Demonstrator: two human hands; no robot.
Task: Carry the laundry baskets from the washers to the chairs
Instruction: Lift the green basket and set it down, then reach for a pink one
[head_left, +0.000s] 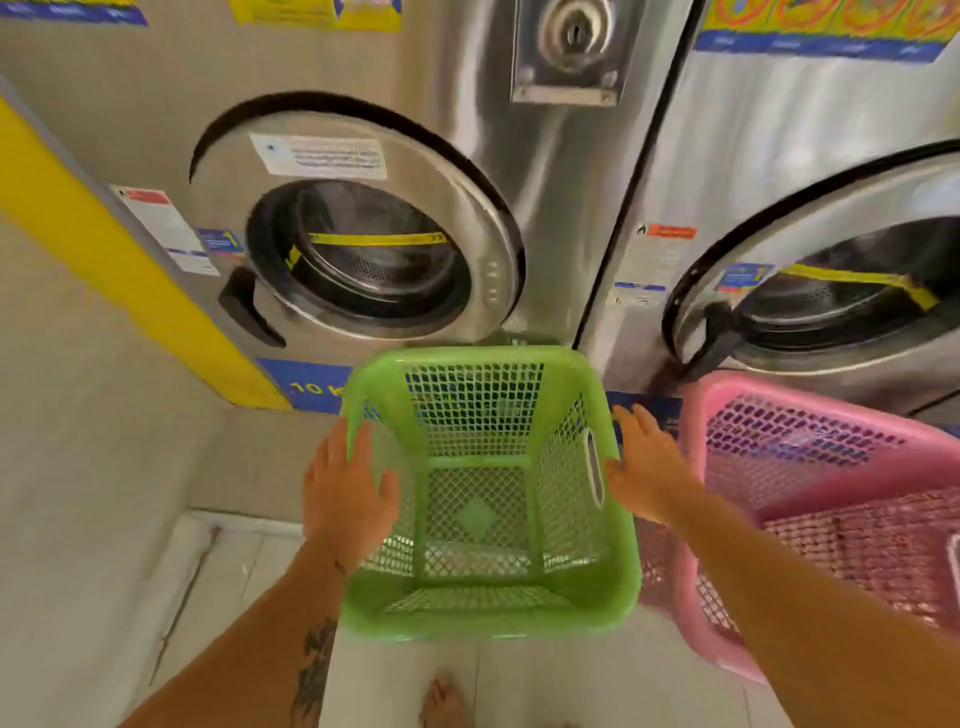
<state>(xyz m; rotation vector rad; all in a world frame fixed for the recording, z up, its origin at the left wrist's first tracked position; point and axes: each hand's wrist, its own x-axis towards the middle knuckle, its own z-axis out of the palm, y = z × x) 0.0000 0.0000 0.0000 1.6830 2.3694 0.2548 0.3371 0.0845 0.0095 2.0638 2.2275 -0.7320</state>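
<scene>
- A green mesh laundry basket (488, 493) sits in the middle of the view, empty, in front of the gap between two steel front-loading washers.
- The left hand (345, 493) lies against the basket's left rim, fingers spread, thumb hooked over the edge into the basket; its grip is wide, resting on the rim and not closed around it.
- The right hand (647, 467) is flat against the outside of the basket's right wall, just beside the handle slot (595, 467); the fingers are straight and spread, so this grip is wide too.
- Whether the basket is on the floor or lifted off it cannot be told.
- A pink laundry basket (810, 467) stands just to the right of the green one, below the right washer (841, 291); the right forearm crosses over its near corner.
- The left washer (363, 249) has its round door shut, and its drum shows through the glass.
- A bare foot (441, 701) shows on the pale tiled floor (234, 571) below the green basket.
</scene>
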